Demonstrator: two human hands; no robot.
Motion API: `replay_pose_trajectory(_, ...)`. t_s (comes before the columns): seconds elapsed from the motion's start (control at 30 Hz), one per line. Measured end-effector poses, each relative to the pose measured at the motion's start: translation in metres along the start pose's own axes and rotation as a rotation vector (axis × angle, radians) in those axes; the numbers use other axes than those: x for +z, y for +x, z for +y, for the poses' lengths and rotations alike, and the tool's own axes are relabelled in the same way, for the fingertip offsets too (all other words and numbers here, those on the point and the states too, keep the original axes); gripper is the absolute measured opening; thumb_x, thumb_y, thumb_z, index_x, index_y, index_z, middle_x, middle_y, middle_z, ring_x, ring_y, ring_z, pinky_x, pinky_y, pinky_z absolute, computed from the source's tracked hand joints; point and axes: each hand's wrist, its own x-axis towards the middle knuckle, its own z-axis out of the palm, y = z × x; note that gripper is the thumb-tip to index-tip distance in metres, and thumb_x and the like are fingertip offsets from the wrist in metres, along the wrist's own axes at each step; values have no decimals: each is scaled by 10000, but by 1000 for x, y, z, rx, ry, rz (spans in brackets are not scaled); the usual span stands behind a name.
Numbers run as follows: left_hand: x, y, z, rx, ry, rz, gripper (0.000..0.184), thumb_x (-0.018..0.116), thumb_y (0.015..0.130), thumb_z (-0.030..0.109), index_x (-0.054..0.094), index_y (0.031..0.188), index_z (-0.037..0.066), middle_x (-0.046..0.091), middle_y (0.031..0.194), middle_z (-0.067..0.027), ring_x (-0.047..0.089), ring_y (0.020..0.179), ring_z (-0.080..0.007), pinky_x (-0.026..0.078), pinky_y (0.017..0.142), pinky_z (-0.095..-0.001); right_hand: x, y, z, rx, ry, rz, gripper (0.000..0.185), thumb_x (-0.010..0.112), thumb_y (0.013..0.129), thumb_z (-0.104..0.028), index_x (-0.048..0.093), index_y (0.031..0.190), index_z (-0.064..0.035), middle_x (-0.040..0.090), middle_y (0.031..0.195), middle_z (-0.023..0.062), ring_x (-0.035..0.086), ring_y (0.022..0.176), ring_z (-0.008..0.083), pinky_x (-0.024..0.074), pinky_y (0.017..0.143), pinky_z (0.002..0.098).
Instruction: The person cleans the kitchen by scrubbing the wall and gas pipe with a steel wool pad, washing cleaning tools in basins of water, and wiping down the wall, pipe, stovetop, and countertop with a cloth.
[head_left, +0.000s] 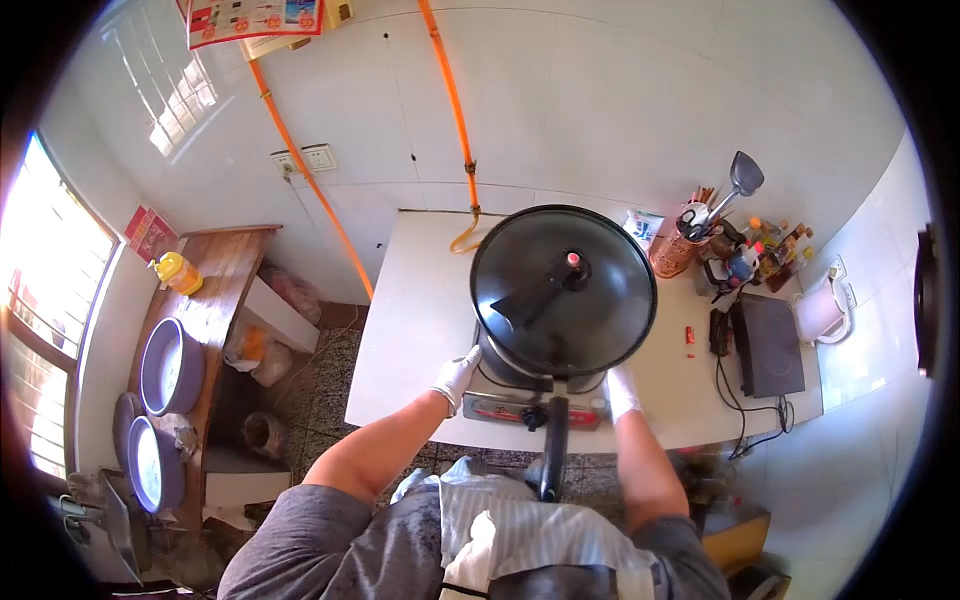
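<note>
A large dark wok with a glass lid [563, 290] sits on a gas stove [490, 408] on the white counter, its black handle [556, 450] pointing toward me. My left hand [458, 382], in a white glove, is at the stove's left side below the wok; its fingers are partly hidden at the stove edge. My right hand [622, 388], also gloved, is at the stove's right side, with its fingertips hidden under the wok. What either hand grips cannot be made out. A black knob [535, 418] is on the stove's front between the hands.
To the right are a utensil holder [673, 252], a white packet [643, 226], seasoning bottles [775, 255], a red lighter [690, 341], a black induction plate [768, 345] with cables, and a kettle [822, 312]. Purple basins [172, 367] stand on a wooden table [215, 275] at left.
</note>
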Motion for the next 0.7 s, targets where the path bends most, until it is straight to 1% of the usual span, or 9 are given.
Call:
replay_pose_trajectory(0.1,-47,3,2,-13,56,83,607,615,918,495,664,1128,-72,693,1023,-119,609,909,-192,475,857,-341,44,29,36,-403,-347,-90,379,493,964,-243,619,1200,25,627,1215,233,622,1099,314,469,917,370)
replay_pose_trajectory(0.17,-74,9,-1,-27,83,137,600,628,895,517,684,1074,-52,682,967,-95,594,859,-187,474,818,-336,69,29,41,-487,-454,-171,318,435,968,-171,625,1147,11,612,1173,269,611,1071,366,484,873,402)
replay_pose_trajectory(0.23,-95,-5,16,18,-63,129,546,628,912,472,675,1114,-33,667,1048,-100,586,930,-188,461,855,-324,105,-35,-24,-429,-350,-97,309,390,1008,-179,635,1070,-1,647,1071,232,637,1011,312,483,844,379)
replay_pose_trajectory(0.33,-134,4,25,51,-159,86,538,650,918,406,598,1259,-7,642,1194,-93,598,1065,-220,454,961,-355,153,-45,-37,-181,180,-149,342,391,1029,-243,641,1040,-9,658,1034,195,628,1025,273,464,878,365)
replay_pose_trajectory(0.37,-147,16,22,-10,-244,116,269,673,920,361,680,1033,117,656,922,3,585,815,-126,479,753,-285,162,-47,-38,-178,110,-135,380,393,1028,-287,627,1102,3,654,1085,200,607,1083,277,445,918,356)
replay_pose_trajectory(0.43,-152,4,38,-19,-263,140,228,677,916,373,684,936,146,628,811,26,561,688,-129,473,664,-272,179,-49,-40,-166,-40,-129,493,396,1026,-374,598,1228,28,645,1186,209,564,1198,283,407,997,337)
replay_pose_trajectory(0.5,-171,14,35,-46,-256,159,243,675,916,384,686,948,143,633,824,16,565,701,-136,474,672,-278,184,-73,-69,-122,-46,-165,576,391,1025,-455,565,1296,23,622,1255,206,539,1244,289,384,1034,332)
replay_pose_trajectory(0.57,-189,22,36,-58,-201,175,449,665,915,393,626,1219,65,653,1185,-83,609,1063,-239,468,942,-373,214,-38,-21,-230,22,-121,526,419,1026,-409,561,1306,13,608,1284,202,530,1260,284,374,1046,324)
replay_pose_trajectory(0.7,-217,36,31,-73,-274,96,408,661,912,418,652,1146,84,676,1108,-83,633,1001,-253,496,892,-403,220,-55,-36,-222,-26,-178,560,386,1022,-406,502,1349,33,541,1358,226,460,1326,332,336,1105,351)
